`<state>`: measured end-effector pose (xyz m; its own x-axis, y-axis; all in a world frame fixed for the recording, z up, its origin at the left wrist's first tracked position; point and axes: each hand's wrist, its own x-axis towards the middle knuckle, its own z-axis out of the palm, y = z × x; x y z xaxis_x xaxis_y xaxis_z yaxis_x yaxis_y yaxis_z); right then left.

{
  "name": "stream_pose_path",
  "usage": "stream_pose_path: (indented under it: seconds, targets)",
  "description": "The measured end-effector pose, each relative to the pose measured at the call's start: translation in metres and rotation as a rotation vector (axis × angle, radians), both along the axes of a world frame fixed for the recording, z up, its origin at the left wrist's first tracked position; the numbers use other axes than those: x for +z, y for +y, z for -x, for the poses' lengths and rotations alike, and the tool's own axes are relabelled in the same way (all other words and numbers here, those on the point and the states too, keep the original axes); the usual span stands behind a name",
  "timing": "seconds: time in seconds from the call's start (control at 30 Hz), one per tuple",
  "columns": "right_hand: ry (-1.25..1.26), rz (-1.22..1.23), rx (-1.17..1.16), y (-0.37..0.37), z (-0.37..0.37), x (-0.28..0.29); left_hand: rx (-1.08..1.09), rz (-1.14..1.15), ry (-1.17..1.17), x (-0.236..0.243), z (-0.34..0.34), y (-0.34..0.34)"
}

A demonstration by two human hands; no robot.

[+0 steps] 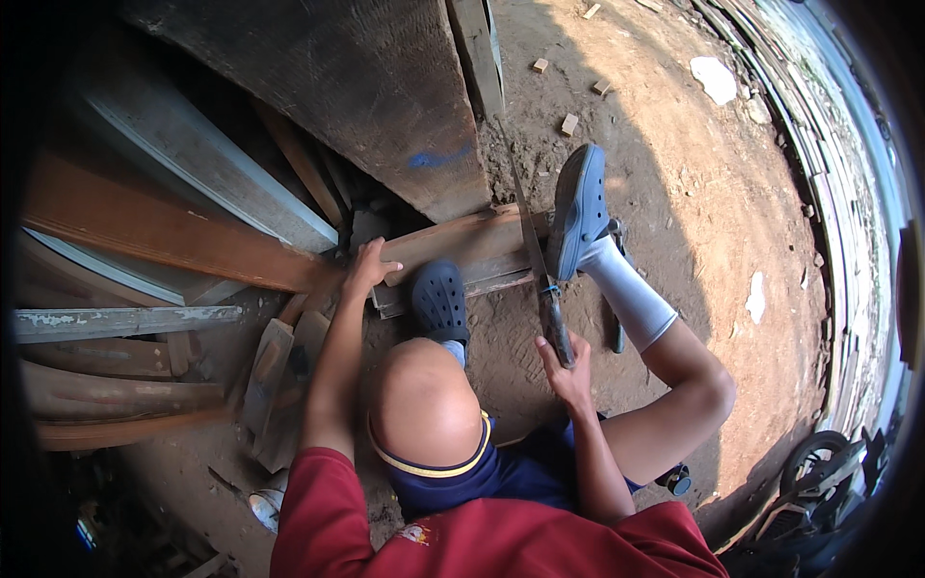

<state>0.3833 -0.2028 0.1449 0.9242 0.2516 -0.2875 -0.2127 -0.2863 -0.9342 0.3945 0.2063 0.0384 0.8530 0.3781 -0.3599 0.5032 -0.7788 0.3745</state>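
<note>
Plank (462, 239) is lying at twelve o'clock, left grip (366, 267) touching its ten-o'clock end, clasp unclear. Right grip (568, 368) is holding the saw (532, 243), blade crossing the two-o'clock end. Steady strokes are likely needing firm pressing and the right clog (576, 217) sitting clear.

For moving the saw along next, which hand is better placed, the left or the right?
Probably the right hand: it grips the handle of the saw, whose blade lies across the plank. The left hand is at the plank's left end.
</note>
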Motion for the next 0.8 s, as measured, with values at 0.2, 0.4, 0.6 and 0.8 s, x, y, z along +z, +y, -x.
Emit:
stream_pose_path:
  seconds: [0.2,0.4,0.6,0.8]
  targets:
    - [0.094,-0.079,-0.001,0.0,-0.002,0.008,-0.084,0.007,-0.156,0.02,-0.01,-0.019]
    - [0.016,-0.027,0.036,-0.006,0.002,-0.003,-0.107,0.016,-0.35,0.048,-0.025,-0.042]
    - [0.032,-0.061,-0.01,-0.005,0.001,0.015,-0.321,0.039,-0.465,0.124,-0.021,-0.072]
    - [0.051,-0.091,-0.038,-0.013,0.005,0.008,-0.495,-0.156,-0.375,0.212,-0.021,-0.088]
